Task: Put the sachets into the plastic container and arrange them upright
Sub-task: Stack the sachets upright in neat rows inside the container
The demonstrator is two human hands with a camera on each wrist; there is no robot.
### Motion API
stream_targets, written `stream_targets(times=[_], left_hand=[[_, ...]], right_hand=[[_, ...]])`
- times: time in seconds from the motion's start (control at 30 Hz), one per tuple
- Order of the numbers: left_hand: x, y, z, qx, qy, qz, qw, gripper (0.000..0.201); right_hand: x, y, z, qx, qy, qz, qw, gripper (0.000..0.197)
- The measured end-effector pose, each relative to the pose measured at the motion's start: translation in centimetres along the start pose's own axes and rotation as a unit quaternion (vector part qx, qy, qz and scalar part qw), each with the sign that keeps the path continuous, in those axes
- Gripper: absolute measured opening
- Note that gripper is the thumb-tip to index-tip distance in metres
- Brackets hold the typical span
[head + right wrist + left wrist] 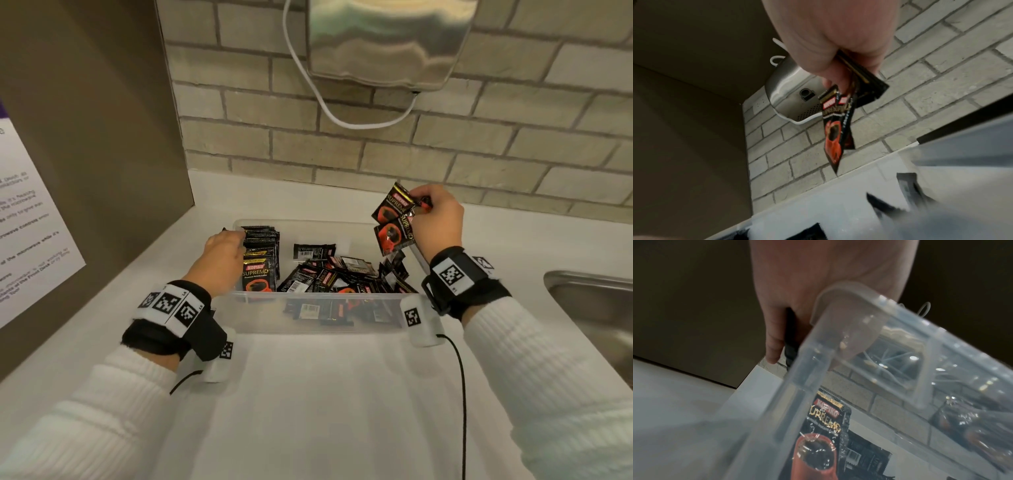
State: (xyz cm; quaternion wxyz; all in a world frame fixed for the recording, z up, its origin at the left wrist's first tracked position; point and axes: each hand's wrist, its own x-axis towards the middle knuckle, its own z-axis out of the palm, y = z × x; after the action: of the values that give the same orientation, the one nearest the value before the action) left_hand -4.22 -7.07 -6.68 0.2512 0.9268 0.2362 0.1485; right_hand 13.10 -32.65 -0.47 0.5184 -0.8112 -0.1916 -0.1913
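- Here, one clear plastic container (308,317), lidless, standing on a white countertop (325,411) just before a brick-tiled wall (445,150).
- Upright row of Kopiko Supremo coffee sachets (261,253), black with a red cup print, packed on edge against the container's left end; the front one faces the camera.
- Loose heap of sachets (342,274), lying flat and crossed over one another across the middle and right of the container floor.
- Left hand (224,253), at the left end of the container, fingers laid on the tops of the upright row; in the left wrist view a dark sachet edge sits between the fingers (774,337), so the hand appears to clasp part of that row.
- Right hand (435,219), raised above the container's far right corner, fingers curled and pinching a small bunch of held sachets (394,219) by their upper ends; they hang down fanned apart, printed faces showing.
- Steel wall-mounted dispenser (387,37) with a white cable (322,96) looping beneath it, above the container.
- Steel sink (596,308), at the right edge of the countertop.
- Printed notice (30,233), on the brown side panel to the left.
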Motion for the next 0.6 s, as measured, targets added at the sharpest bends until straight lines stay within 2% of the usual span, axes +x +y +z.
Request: stream_targets(times=[0.1, 0.2, 0.27, 0.33, 0.37, 0.43, 0.47, 0.53, 0.6], left_hand=[[-0.2, 0.4, -0.2, 0.005, 0.036, 0.03, 0.999, 0.036], [-1.4, 3.1, -1.0, -0.114, 0.085, 0.096, 0.985, 0.044], [-1.9, 5.0, -1.5, -0.249, 0.043, 0.094, 0.963, 0.049], [-1.9, 6.1, -1.8, -0.368, -0.051, 0.055, 0.927, 0.064], [-1.8, 6.3, -1.8, -0.409, -0.11, 0.022, 0.906, 0.069], [-1.8, 6.4, -1.7, -0.45, -0.206, -0.011, 0.869, 0.054], [-1.8, 6.4, -1.5, -0.453, -0.22, -0.012, 0.864, 0.043], [-1.5, 6.0, -0.8, -0.459, -0.192, -0.019, 0.867, 0.038], [-1.5, 5.2, -0.3, -0.487, -0.149, -0.033, 0.86, 0.033]], right_hand=[[-0.2, -1.1, 0.3, 0.105, -0.022, 0.019, 0.994, 0.036], [-1.2, -2.8, 0.9, 0.205, -0.132, 0.065, 0.968, 0.039], [-2.2, -3.9, 1.9, 0.249, -0.233, 0.093, 0.935, 0.042], [-3.3, -4.6, 3.4, 0.266, -0.317, 0.107, 0.904, 0.045], [-3.8, -4.8, 4.3, 0.271, -0.337, 0.109, 0.895, 0.046], [-4.7, -5.1, 6.0, 0.28, -0.337, 0.118, 0.891, 0.047], [-5.1, -5.2, 6.8, 0.291, -0.322, 0.129, 0.891, 0.047], [-5.7, -5.2, 8.2, 0.336, -0.275, 0.17, 0.884, 0.045], [-6.2, -4.8, 9.1, 0.396, -0.231, 0.227, 0.86, 0.039]])
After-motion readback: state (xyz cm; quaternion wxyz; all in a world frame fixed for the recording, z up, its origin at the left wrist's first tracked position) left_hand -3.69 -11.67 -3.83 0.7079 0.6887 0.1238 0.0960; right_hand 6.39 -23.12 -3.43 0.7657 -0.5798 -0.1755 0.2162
